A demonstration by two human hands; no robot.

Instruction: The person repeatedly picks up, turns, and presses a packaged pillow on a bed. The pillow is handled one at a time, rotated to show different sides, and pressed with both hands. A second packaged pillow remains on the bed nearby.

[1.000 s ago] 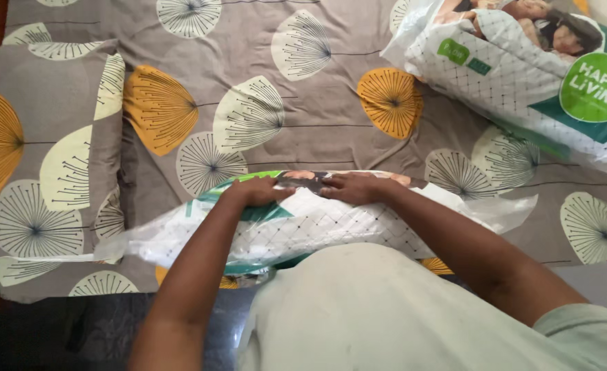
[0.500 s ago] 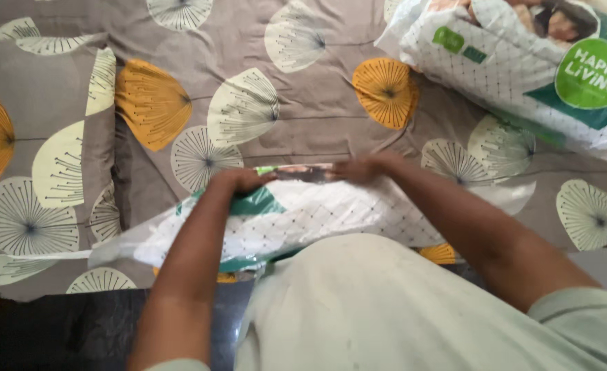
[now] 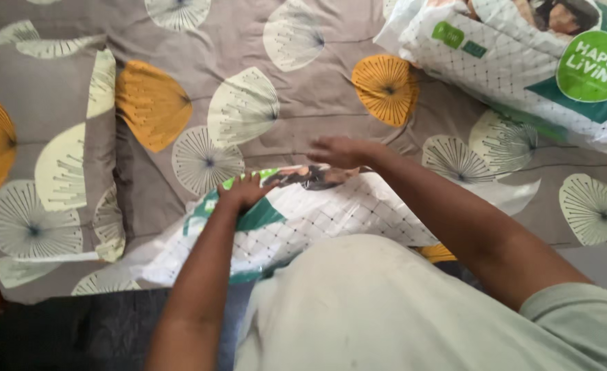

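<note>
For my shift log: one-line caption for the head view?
Left hand presses a bagged pillow on a patterned bedspread; right hand hovers above.

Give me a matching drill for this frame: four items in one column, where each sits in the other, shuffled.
Items:
1. left hand
2. right hand
3. second packaged pillow
4. covered pillow

Places:
A. top right of the bedsheet
B. left edge of the bed
C. pressing on the near plastic pillow pack
D. lifted just past the near pack's far edge

Pairs: 1-C, 2-D, 3-A, 4-B
</note>
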